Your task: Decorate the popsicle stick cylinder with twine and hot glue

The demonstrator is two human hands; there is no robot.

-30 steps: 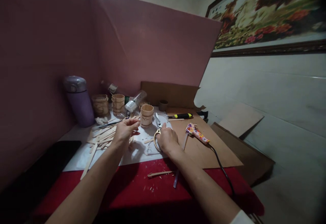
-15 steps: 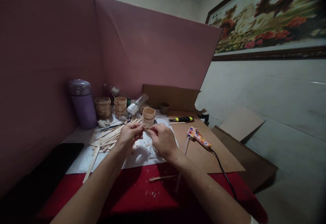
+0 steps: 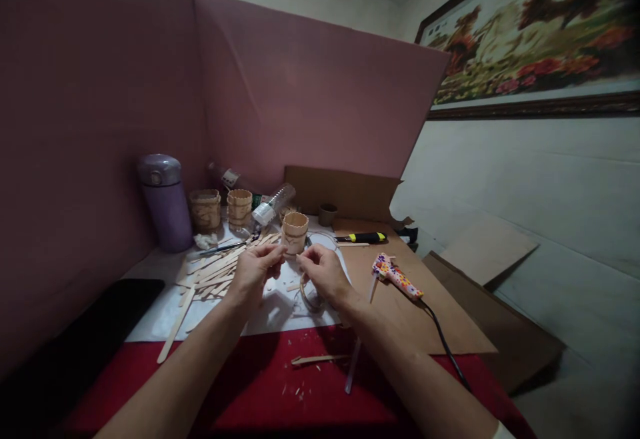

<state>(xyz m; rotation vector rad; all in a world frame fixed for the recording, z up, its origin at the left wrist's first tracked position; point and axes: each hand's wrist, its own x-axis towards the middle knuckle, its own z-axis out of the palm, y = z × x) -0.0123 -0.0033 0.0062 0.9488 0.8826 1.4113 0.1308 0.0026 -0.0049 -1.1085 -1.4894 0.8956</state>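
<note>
My left hand [image 3: 256, 269] is closed in a pinch over the white sheet, beside the heap of wooden craft sticks [image 3: 215, 272]. Opposite it, my right hand [image 3: 324, 271] pinches too, its fingertips a short gap from the left ones. Whatever the fingertips hold is too small to make out. Just beyond them stands a small wooden-stick cup [image 3: 295, 231] with a scalloped rim and a dark band. Under my right hand, partly hidden, lies a brownish ring-shaped thing [image 3: 311, 300].
A floral glue gun [image 3: 397, 277] and a utility knife [image 3: 367, 237] lie on the cardboard at right. A clear glue stick [image 3: 353, 367] crosses the red cloth. Two more stick cups, plastic bottles and a purple flask [image 3: 167, 209] stand or lie at the back left.
My fingertips have drawn slightly apart. More of the ring-shaped thing shows under my right hand. The whole view has shifted a little.
</note>
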